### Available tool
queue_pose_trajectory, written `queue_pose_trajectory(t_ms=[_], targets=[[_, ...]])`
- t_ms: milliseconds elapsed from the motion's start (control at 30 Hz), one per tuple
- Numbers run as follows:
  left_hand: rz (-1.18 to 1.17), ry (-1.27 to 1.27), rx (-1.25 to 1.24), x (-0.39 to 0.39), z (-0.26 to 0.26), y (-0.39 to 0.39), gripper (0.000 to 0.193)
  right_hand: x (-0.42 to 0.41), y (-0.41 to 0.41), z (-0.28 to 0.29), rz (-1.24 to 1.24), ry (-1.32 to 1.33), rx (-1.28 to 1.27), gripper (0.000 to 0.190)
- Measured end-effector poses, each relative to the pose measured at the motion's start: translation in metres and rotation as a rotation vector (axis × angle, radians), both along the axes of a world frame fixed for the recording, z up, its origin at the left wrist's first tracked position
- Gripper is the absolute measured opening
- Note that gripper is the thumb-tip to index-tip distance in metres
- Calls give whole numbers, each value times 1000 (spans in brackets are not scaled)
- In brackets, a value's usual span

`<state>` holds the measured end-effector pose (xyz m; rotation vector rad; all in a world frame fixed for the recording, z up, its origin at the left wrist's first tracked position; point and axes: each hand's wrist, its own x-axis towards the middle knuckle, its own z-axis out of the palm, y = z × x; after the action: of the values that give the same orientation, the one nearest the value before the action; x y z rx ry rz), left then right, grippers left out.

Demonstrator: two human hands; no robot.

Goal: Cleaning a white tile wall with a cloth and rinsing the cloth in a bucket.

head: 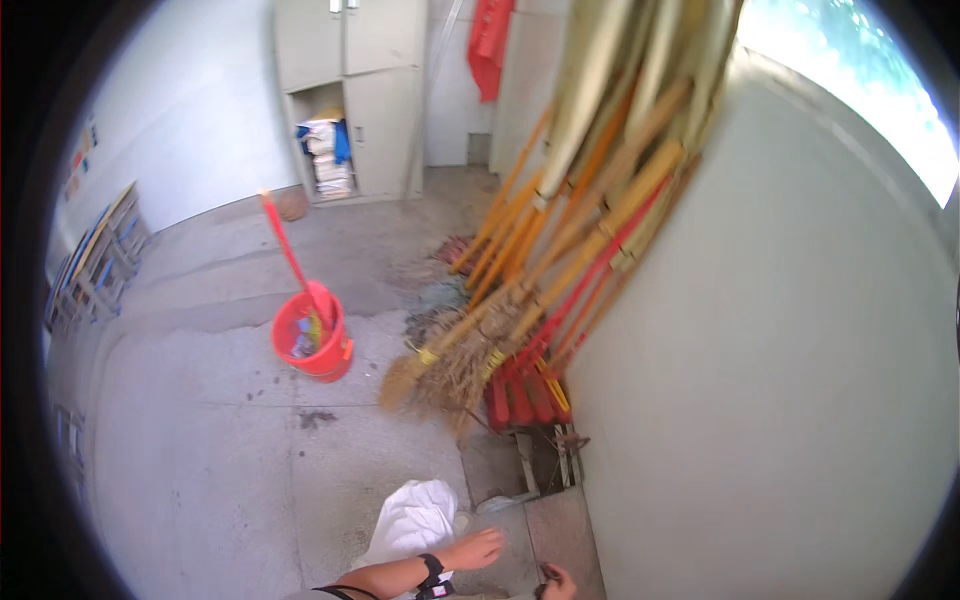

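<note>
My left hand (476,549), blurred, reaches in at the bottom with a black strap (430,571) around the wrist. Its fingers lie close together, and whether anything is in them cannot be made out. Just beyond it bulges white fabric (415,519). At the bottom edge, partly cut off, is my right hand (561,583), bent beside a small dark thing I cannot identify. Ahead of both hands, straw brooms (405,379) and red dustpans (525,401) lean in a bundle against the wall.
A red bucket (322,364) on the concrete floor holds a red-handled tool (283,240) and litter. Behind stands a metal cabinet (386,135) with one compartment uncovered. Stacked stools or chairs (97,262) line the left. The pale wall (750,337) bounds the right side.
</note>
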<state>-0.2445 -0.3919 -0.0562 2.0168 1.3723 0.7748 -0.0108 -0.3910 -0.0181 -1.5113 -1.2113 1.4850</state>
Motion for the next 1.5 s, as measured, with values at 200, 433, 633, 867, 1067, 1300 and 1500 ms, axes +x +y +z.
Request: queue_pose_trajectory(t_ms=[200,433,633,867,1067,1300,1500], targets=[[531,-37,11,-84,174,-82,12,-122,3,125,533,-90,241,36],[1218,-13,196,-134,305,-243,8,-219,-31,214,917,-22,432,34],[1813,40,158,-70,306,-441,8,-279,-162,226,1501,-35,264,35],[2224,7,-119,21,292,-655,12,-315,-369,232,1941,-148,-30,30],[2464,7,-187,89,287,-801,10,-365,-524,172,2279,-161,301,34],[2971,-62,-367,139,307,-923,11,-460,-724,172,2378,127,119,29],[3322,-274,-537,161,317,-955,10,-496,-920,189,2913,159,407,28]])
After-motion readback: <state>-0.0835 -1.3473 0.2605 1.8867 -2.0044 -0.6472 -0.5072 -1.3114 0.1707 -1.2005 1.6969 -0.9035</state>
